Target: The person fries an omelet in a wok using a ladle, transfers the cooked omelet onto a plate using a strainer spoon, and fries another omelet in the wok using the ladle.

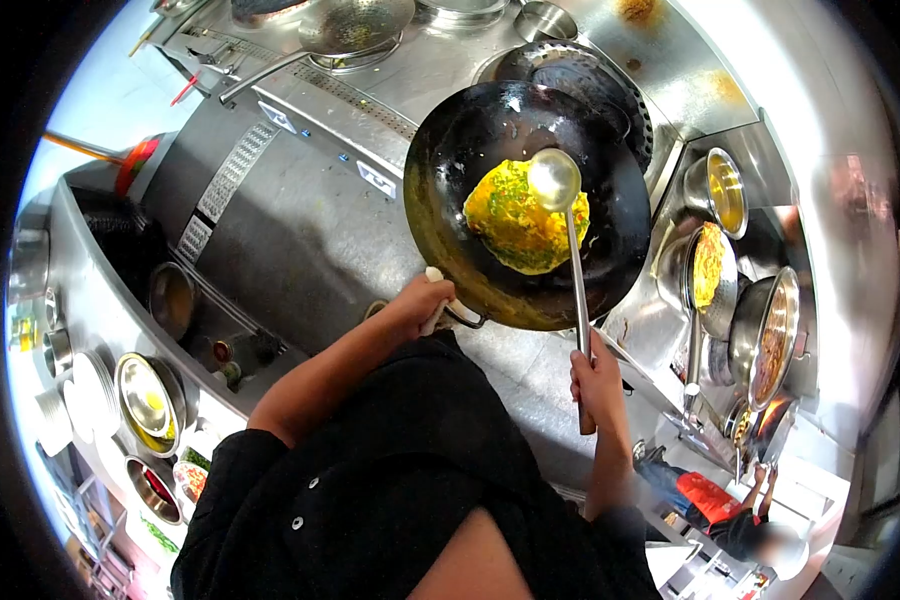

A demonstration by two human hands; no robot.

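Observation:
A large black wok is held tilted above the stove front, in the upper middle of the head view. My left hand is closed round a pale cloth at the wok's loop handle. In the wok lies a yellow omelette flecked with green. My right hand grips a long-handled ladle near the end of its wooden grip. The ladle's round bowl is over the right part of the omelette and hides some of it.
A burner ring is behind the wok. To the right stand a pot of yellow liquid, a strainer with food and a steel pot. Steel bowls line the left counter. A person in a red apron works at lower right.

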